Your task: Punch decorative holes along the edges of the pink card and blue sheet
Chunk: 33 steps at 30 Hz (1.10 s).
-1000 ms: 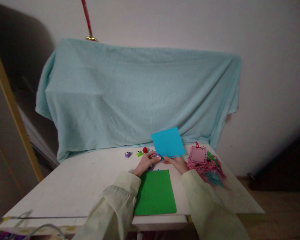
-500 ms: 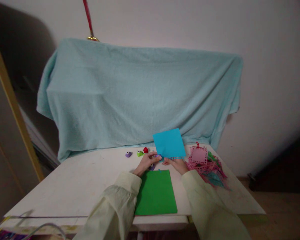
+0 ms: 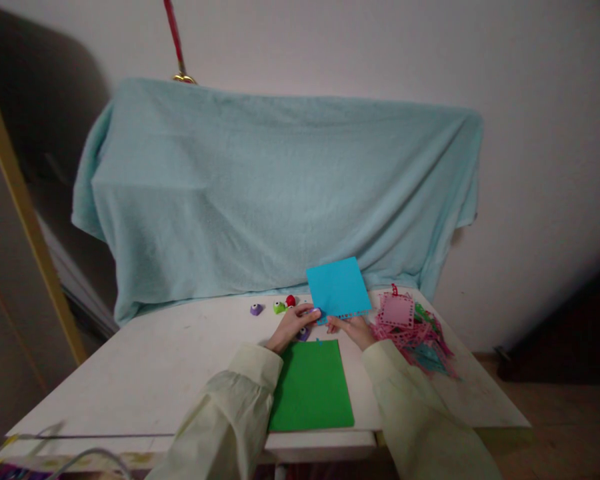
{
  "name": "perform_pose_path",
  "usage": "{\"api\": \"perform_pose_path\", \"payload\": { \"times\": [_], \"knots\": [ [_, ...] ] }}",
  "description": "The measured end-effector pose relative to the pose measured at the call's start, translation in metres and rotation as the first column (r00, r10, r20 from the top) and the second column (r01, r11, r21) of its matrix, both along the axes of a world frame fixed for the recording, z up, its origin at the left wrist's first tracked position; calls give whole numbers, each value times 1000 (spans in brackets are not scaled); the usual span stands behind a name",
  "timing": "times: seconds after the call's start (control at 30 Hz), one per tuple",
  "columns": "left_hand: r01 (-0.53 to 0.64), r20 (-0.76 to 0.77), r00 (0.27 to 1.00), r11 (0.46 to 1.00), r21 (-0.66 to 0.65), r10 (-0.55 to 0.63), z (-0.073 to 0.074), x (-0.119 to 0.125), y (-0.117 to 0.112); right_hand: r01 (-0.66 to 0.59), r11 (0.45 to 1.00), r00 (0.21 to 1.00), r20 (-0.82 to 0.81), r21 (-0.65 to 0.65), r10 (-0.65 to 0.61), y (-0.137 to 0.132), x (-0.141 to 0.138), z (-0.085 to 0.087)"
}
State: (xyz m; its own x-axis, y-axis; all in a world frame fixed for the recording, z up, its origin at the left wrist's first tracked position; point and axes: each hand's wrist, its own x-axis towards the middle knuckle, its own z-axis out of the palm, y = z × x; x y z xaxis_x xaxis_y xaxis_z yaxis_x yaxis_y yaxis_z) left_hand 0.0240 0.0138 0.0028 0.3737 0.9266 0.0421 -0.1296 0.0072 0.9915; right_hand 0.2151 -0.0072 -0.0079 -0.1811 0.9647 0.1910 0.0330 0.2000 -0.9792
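Observation:
A blue sheet of paper [image 3: 339, 288] is held up at a tilt above the table, with a row of small punched holes along its lower edge. My left hand [image 3: 300, 321] is closed around a small purple craft punch [image 3: 315, 313] at the sheet's lower left corner. Pinched on the lower edge, farther right, is my right hand [image 3: 349, 328]. Beneath both hands lies a green pad of paper [image 3: 313, 387], a tiny blue scrap at its top edge. Another purple punch with an eye [image 3: 303, 333] sits beside my left wrist.
Behind my left hand are a purple punch [image 3: 256, 309], a green punch [image 3: 279, 307] and a red one [image 3: 291, 301]. To the right, a pink punched card [image 3: 398, 311] rests on a heap of paper strips [image 3: 417, 343]. A pale blue cloth [image 3: 280, 193] hangs behind the white table [image 3: 145, 373].
The hands and the blue sheet stay almost in place. The thumb and fingers of my left hand have shifted slightly on the purple punch.

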Motion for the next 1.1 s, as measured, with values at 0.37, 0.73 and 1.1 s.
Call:
{"api": "perform_pose_path", "payload": {
  "times": [0.37, 0.73, 1.1],
  "knots": [
    [22, -17, 1000, 999, 46, -21, -2, -1, 1, 10, 1000, 1000, -6, -14, -10, 2, 0, -4],
    [1, -10, 1000, 998, 57, 0, -9, 0, 5, 10, 1000, 997, 74, 15, -11, -4, 0, 5],
    [45, 1, 999, 998, 52, -45, -12, -1, 5, 87, 996, 975, 205, 29, -91, -10, -7, 15]
  ]
}}
